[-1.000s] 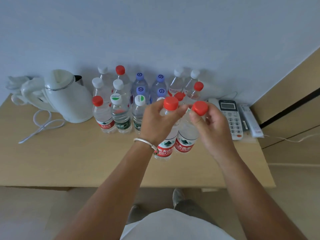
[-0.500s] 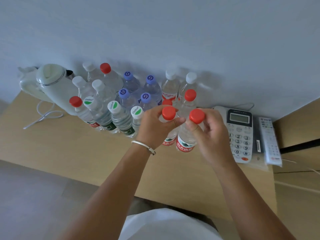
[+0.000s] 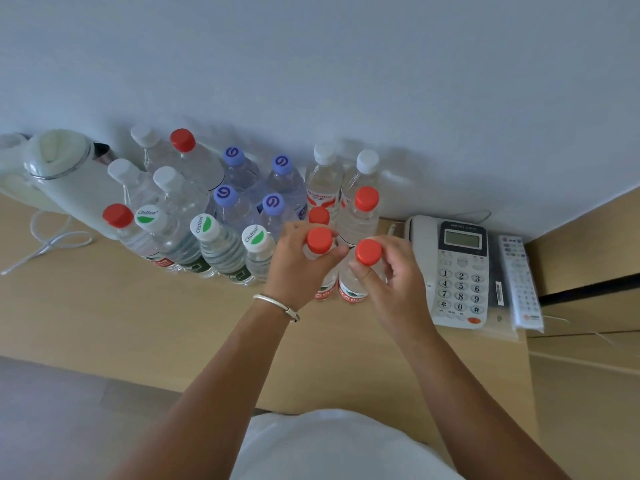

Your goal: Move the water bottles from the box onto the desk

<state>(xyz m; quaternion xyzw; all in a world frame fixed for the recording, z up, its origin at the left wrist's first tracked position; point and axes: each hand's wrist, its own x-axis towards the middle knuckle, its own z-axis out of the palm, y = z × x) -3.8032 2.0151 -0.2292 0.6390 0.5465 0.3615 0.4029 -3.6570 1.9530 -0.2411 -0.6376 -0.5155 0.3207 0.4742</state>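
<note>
Two clear water bottles with red caps and red labels stand side by side on the wooden desk (image 3: 121,323). My left hand (image 3: 298,265) grips the neck of the left red-capped bottle (image 3: 319,240). My right hand (image 3: 391,275) grips the neck of the right red-capped bottle (image 3: 368,251). Both bottles' bases touch the desk, in front of a cluster of several bottles (image 3: 221,202) with white, red, purple and green-marked caps standing against the wall. The box is out of view.
A white electric kettle (image 3: 65,174) with its cord (image 3: 45,244) stands at the left of the desk. A white desk phone (image 3: 457,271) and a remote control (image 3: 521,282) lie at the right. Wooden panelling (image 3: 588,258) borders the desk's right end.
Both hands have lowered the two red-capped bottles onto the desk, closer to the cluster. The view has tilted and shifted left.
</note>
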